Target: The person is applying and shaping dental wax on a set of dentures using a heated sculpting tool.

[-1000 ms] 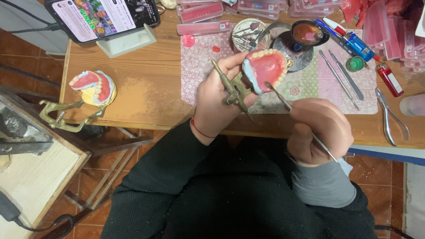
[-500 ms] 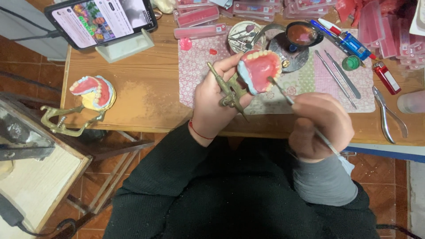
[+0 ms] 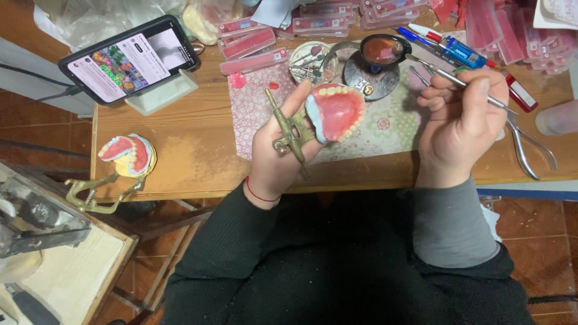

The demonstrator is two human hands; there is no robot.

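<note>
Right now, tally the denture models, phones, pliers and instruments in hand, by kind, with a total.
Denture models: 2 (held denture model in the left hand; table denture model)
Phones: 1 (phone)
Pliers: 1 (pliers)
Instruments in hand: 1 (metal instrument in the right hand)
Total: 5

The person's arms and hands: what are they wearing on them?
Both hands are bare, with no gloves or rings visible. The left hand has a thin red string bracelet at the wrist, above a dark, almost black knitted sleeve. The right hand comes out of a grey sleeve, which sits under the same dark knitted top.
</note>
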